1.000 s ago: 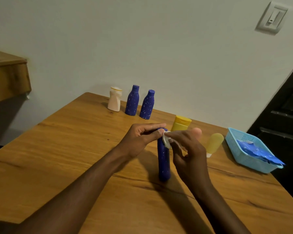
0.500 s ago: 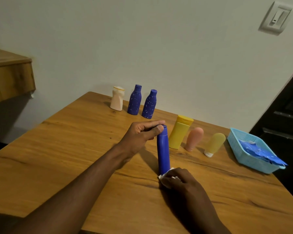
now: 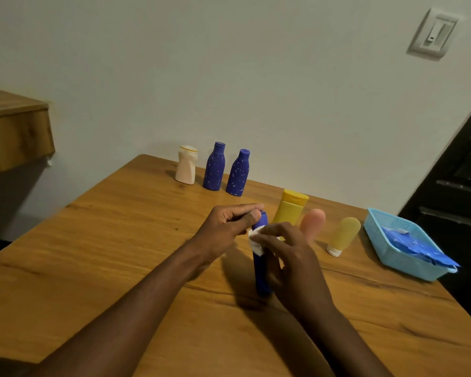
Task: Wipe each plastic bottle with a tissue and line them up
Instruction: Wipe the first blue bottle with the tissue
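— So, where is the tall blue bottle (image 3: 260, 270)?
— Upright on the counter (image 3: 106, 240), between our hands, its long axis vertical and its base on the wood. Our left hand (image 3: 226, 227) pinches its cap from the left, thumb and forefinger curled on the top.
— And the tissue (image 3: 256, 239)?
— Bunched white against the bottle's upper part, just under the cap. Our right hand (image 3: 291, 257) has its fingers curled round the bottle there and presses the tissue to it from the right.
— Which hand do we judge takes the next stroke?
— The right, we think: it sits on the shaft, and the wipe would run down the long axis toward the base. The left only steadies the top so the bottle cannot tip.
— What stands beyond the bottle?
— Just behind it and to the right, a yellow bottle (image 3: 291, 210), then a pink bottle (image 3: 313, 221) and a pale yellow bottle (image 3: 344, 234), each further right, and past those a blue basket (image 3: 403, 263). Well behind it to the left, a cream bottle (image 3: 186, 165) and two speckled blue bottles (image 3: 214, 167) stand in a row.
— So that row is where it goes?
— Likely; it lies far-left of the bottle, nearer our left hand.
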Available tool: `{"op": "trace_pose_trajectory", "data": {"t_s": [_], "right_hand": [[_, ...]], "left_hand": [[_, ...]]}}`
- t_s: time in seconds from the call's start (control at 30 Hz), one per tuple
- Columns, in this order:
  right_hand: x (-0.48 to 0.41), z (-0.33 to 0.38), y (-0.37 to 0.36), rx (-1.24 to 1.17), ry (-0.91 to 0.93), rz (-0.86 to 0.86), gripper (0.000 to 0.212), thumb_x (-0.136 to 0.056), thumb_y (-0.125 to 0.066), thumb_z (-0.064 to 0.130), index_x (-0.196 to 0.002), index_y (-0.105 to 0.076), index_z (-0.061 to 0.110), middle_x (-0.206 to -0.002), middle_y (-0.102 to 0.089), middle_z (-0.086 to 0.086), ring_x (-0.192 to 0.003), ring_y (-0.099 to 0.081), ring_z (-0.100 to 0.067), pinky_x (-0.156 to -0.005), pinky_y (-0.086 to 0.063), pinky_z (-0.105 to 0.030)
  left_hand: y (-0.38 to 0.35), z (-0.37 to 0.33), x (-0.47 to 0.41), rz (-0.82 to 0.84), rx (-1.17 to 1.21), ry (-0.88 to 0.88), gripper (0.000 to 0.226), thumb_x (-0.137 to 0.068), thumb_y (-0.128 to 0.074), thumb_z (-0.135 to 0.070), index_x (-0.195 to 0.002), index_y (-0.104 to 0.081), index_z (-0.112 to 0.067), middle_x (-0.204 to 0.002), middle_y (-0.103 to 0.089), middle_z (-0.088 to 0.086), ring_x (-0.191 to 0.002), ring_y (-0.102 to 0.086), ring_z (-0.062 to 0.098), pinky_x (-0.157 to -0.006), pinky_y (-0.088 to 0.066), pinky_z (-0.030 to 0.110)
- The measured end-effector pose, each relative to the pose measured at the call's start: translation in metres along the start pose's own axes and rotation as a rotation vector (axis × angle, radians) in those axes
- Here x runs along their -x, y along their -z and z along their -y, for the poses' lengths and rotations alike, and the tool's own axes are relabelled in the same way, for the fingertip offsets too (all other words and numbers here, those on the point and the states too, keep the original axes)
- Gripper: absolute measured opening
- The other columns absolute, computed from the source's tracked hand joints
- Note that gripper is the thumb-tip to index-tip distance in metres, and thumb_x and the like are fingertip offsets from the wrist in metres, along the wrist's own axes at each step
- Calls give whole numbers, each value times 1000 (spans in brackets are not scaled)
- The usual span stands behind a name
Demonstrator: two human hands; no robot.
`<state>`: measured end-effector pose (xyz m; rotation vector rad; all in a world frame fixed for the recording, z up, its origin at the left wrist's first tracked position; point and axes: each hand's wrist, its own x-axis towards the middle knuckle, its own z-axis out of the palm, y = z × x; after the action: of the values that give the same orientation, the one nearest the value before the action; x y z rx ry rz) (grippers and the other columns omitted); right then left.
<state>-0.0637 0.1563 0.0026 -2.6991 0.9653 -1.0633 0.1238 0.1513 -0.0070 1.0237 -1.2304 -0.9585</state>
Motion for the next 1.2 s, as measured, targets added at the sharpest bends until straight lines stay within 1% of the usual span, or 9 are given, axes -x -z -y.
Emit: {"op": "trace_pose_trajectory", "data": {"t_s": [0.1,0.23,0.4,0.53,0.63,0.73,0.87,1.1,1.2], "right_hand": [[25,4,-6,-1,-9,43,45,-76,-74,20,-120,-68,29,-127,-57,10,-114,-55,-9,-86,-55,-30],[60,-1,-3,38,-21,161,44,-78,-81,30,-117,-64,42,-124,-47,31,-112,-51,3,-84,-51,-16],[66,-10,10,67,-109,298,30,-87,-72,36,-115,-67,45,-117,-50,32,-108,-51,9,-88,-52,-19],[55,-15,21,-137,-161,131,27,-81,-66,29,-104,-69,44,-113,-55,27,-107,-56,2,-82,-54,-23],[32,-14,21,-201,-91,-102,37,-81,-62,6,-104,-68,34,-108,-59,22,-103,-60,-1,-81,-51,-15],[3,-18,14,-222,-93,-184,37,-84,-63,-6,-103,-70,24,-106,-61,16,-101,-60,-3,-80,-51,-16],[-16,-21,1,-267,-108,-155,35,-86,-64,-5,-104,-68,24,-108,-61,16,-105,-57,1,-82,-48,-11],[24,-24,-7,-291,-92,-75,20,-85,-61,22,-103,-68,28,-114,-63,16,-109,-62,-10,-84,-55,-28],[47,-16,-5,-246,-140,29,32,-81,-76,14,-104,-68,36,-114,-61,22,-109,-61,-4,-83,-55,-23]], "left_hand": [[1,1,1,-11,-25,2,32,-103,-60,-24,-133,-68,-19,-128,-72,-12,-120,-64,3,-94,-54,24],[-1,0,1,8,-30,7,32,-104,-58,-27,-134,-68,-21,-127,-72,-11,-119,-64,3,-90,-52,20],[-2,-3,1,-4,-30,8,31,-104,-57,-26,-133,-68,-23,-127,-72,-11,-119,-64,3,-92,-50,22],[-3,-2,2,10,-38,18,31,-104,-56,-26,-134,-67,-23,-127,-71,-11,-118,-64,2,-93,-51,23],[-2,-2,2,24,-29,29,31,-105,-54,-26,-134,-66,-25,-129,-71,-10,-121,-64,7,-100,-50,29],[-1,0,1,32,-23,47,31,-106,-52,-26,-133,-66,-27,-128,-71,-10,-123,-63,9,-108,-48,38],[0,2,0,32,-19,54,31,-107,-51,-23,-134,-67,-25,-129,-71,-9,-125,-63,10,-112,-48,43],[-3,5,0,16,26,20,32,-107,-51,-18,-135,-65,-17,-127,-73,-1,-119,-67,11,-105,-54,34],[-4,3,-1,11,64,3,31,-107,-51,-17,-135,-64,-15,-123,-75,0,-116,-69,12,-100,-56,30]]}}
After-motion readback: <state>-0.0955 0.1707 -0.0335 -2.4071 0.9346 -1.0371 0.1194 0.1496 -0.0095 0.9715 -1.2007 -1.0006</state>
